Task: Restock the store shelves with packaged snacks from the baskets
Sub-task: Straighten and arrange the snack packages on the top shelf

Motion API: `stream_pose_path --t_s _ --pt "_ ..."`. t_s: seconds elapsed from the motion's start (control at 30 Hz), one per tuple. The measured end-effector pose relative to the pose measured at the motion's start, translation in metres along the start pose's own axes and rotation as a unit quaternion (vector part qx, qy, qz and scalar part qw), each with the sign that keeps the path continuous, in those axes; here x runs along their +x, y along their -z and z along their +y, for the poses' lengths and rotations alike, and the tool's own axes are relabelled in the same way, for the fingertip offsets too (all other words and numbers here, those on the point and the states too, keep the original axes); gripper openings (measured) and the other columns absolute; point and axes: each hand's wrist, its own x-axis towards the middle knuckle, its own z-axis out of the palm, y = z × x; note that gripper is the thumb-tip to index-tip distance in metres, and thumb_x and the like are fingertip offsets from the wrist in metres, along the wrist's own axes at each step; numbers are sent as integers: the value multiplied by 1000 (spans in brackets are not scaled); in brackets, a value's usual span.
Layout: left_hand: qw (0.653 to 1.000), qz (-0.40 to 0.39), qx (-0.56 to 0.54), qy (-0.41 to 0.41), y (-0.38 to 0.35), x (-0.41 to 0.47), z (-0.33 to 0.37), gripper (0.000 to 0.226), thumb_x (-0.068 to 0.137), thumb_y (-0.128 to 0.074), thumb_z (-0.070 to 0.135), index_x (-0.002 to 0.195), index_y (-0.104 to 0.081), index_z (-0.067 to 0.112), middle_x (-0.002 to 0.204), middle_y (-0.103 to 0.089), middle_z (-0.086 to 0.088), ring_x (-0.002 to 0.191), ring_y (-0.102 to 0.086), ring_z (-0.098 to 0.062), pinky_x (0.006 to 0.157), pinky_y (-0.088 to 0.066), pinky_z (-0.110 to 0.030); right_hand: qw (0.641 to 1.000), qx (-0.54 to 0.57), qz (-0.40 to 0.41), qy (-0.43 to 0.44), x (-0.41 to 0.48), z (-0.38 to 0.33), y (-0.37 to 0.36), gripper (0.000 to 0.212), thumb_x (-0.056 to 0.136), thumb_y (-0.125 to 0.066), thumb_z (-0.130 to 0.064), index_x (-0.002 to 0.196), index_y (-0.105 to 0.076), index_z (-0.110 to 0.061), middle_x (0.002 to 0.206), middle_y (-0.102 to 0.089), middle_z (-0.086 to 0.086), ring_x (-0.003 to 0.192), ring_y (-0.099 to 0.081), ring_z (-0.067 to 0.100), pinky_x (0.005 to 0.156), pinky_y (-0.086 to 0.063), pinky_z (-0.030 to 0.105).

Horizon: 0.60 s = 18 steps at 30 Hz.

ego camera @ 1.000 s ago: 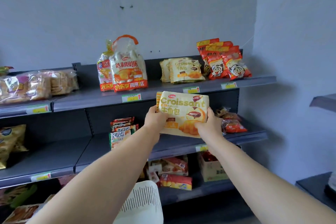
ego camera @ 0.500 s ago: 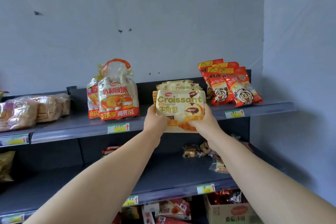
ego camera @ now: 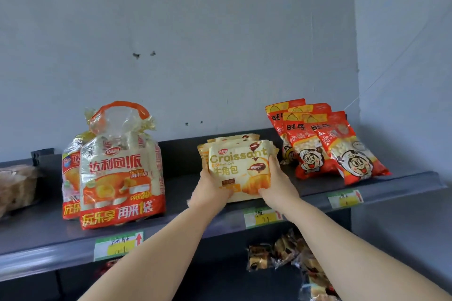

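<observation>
A cream and yellow croissant pack [ego camera: 238, 168] stands upright on the top grey shelf [ego camera: 396, 187], pressed against a row of the same croissant packs [ego camera: 232, 139] behind it. My left hand [ego camera: 208, 189] grips its lower left corner. My right hand [ego camera: 277, 184] grips its lower right edge. Both arms reach up from below. No basket is in view.
Two big orange and white cake bags [ego camera: 119, 173] stand to the left on the same shelf. Red snack bags [ego camera: 325, 144] lean at the right. Clear bread bags [ego camera: 17, 186] sit far left. Small wrapped cakes [ego camera: 276, 252] lie on the shelf below. A wall closes the right side.
Both hands have lifted the croissant pack from in front of the lower shelf up onto the top shelf and pushed it back against the other croissant packs.
</observation>
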Motion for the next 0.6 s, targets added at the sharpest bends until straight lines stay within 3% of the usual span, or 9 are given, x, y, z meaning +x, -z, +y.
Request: stream_pose_path --t_s 0.13,0.3,0.4,0.6 --pt "992 3 117 -38 -19 11 -14 61 90 -58 53 137 -31 25 127 -60 4 111 -62 -24 91 -51 -42 996 -92 9 -7 8 18 -20 89 98 -47 -20 150 26 -28 164 0 -5 146 -24 21 119 -4 52" --pt "988 17 143 -54 -22 9 -17 73 91 -57 55 146 -18 27 130 -60 6 111 -64 -22 89 -53 -40 994 -103 24 4 6 23 -25 87 99 -42 -17 149 28 -26 162 12 -7 146 -24 16 120 -2 48" --pt "990 25 131 -45 -21 4 -14 85 86 -61 59 148 -14 24 133 -57 5 112 -62 -21 90 -53 -42 994 -101 28 21 6 29 -23 85 100 -43 -24 150 25 -24 163 9 -3 150 -9 20 120 -2 47" --pt "993 63 85 -47 -15 -15 -9 111 86 -69 50 156 10 16 159 -28 -2 141 -37 -25 105 -43 -45 997 -73 23 33 -10 33 -9 88 100 -47 -35 152 22 -20 163 12 5 150 7 27 121 -4 44"
